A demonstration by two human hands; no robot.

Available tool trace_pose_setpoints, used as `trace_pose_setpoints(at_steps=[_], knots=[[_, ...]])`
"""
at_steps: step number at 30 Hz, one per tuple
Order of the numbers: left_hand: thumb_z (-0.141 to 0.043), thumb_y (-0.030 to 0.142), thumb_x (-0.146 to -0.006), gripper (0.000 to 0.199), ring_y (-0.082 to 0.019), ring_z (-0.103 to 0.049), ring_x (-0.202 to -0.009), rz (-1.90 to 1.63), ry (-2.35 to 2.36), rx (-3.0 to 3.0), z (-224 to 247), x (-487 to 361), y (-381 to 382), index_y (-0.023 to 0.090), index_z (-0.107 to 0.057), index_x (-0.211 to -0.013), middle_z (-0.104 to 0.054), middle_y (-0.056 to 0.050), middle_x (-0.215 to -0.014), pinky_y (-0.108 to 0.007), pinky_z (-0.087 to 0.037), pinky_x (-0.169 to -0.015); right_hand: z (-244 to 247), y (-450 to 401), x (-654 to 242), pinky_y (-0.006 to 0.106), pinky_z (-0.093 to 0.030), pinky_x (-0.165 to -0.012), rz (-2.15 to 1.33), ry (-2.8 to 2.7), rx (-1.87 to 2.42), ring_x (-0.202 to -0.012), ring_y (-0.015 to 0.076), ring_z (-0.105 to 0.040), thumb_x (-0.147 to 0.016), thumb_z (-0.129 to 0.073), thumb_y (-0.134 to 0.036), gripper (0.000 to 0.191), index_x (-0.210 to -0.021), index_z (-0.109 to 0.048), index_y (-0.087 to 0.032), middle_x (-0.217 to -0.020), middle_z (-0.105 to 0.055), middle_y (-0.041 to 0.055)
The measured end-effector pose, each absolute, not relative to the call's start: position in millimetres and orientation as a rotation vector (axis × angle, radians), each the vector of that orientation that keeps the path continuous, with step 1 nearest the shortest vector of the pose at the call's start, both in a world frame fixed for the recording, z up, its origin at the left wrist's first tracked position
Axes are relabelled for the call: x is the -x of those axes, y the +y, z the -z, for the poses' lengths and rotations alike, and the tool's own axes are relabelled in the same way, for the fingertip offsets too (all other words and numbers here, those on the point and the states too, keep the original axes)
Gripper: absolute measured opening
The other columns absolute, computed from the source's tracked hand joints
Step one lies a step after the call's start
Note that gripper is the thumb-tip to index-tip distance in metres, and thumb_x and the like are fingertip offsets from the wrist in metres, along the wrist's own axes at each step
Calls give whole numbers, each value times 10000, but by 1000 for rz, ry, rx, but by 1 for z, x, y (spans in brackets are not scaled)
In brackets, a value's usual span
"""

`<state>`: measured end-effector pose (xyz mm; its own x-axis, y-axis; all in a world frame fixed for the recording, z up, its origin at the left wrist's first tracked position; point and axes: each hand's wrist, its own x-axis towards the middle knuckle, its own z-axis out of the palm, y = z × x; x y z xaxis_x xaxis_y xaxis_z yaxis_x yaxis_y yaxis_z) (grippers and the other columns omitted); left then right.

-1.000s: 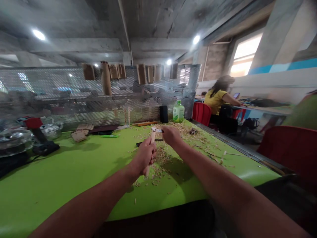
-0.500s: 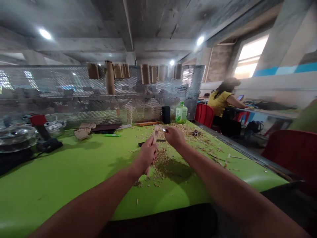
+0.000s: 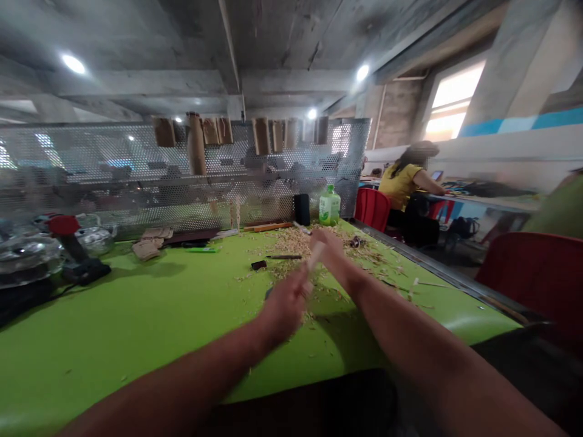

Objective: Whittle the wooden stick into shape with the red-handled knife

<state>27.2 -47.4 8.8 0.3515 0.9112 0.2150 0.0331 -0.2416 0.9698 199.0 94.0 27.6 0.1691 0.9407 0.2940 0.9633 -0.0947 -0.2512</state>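
Observation:
My left hand [image 3: 286,303], smeared a little by motion, is closed around a pale strip of wood [image 3: 316,257] that slants up and to the right. Just beyond it, my right hand [image 3: 326,241] is wrapped around a knife, whose blade [image 3: 302,228] sticks out to the left, also blurred. The wood's upper end overlaps my right hand in the view; whether they touch I cannot tell. Wood shavings [image 3: 291,243] lie on the green table below and behind both hands. A slim dark tool [image 3: 283,257] and a small black block [image 3: 259,265] rest among them.
Along the back stand a green bottle [image 3: 330,206] and a black box [image 3: 301,209]. A red-topped power tool [image 3: 68,243] and glass pots [image 3: 27,252] are at left. A perforated metal screen [image 3: 136,176] rises behind. Another person [image 3: 403,185] sits at right.
My left hand has moved right with the wood, tilting it toward my right arm. My right hand and knife have shifted slightly right. The black block shows more fully now.

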Motion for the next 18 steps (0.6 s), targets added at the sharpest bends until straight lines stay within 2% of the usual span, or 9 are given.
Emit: trace_pose_setpoints(at_steps=[3,6,11,14,18], knots=[[-557,364,-912,521,-111,-429,-588,-1020,843,-1658,-6,-33,-53,200,-529,-1406,-548,-3,-759,-215,-351,-496,-29,106,-233,322,-463,-781,50,-1660,2180,-1042,304,-687,-946,-414,-189,385,-1160,-727,-118,-1138,-718,206],[-501,288,-929,530,-72,-323,-481,-1041,946,-1480,-10,-24,-32,200,-441,-1449,-440,54,-673,-185,-294,-435,-27,108,-237,324,-466,-771,110,-1587,2108,-1032,299,-686,-979,-371,-284,430,-1197,-719,-156,-1117,-730,186],[-455,264,-925,268,-59,-283,-415,-1086,1019,-1386,-15,-8,-5,220,-534,-1178,-369,81,-637,-165,-243,-363,-22,93,-191,280,-438,-751,203,-1754,1851,-961,243,-688,-917,-453,-267,397,-1210,-721,-262,-1053,-761,91],[-466,290,-926,133,-54,-279,-410,-1107,1010,-1413,-15,-10,-7,220,-526,-1022,-358,85,-628,-157,-241,-363,-20,80,-169,269,-415,-731,296,-1945,1721,-901,228,-684,-912,-458,-283,349,-1096,-752,-256,-975,-765,83],[-476,296,-921,166,-58,-263,-409,-1123,1025,-1414,-14,-13,-10,231,-525,-1065,-339,93,-612,-166,-227,-378,-21,69,-159,274,-393,-698,345,-2065,1718,-834,223,-681,-946,-424,-317,346,-1018,-748,-219,-910,-756,106]])
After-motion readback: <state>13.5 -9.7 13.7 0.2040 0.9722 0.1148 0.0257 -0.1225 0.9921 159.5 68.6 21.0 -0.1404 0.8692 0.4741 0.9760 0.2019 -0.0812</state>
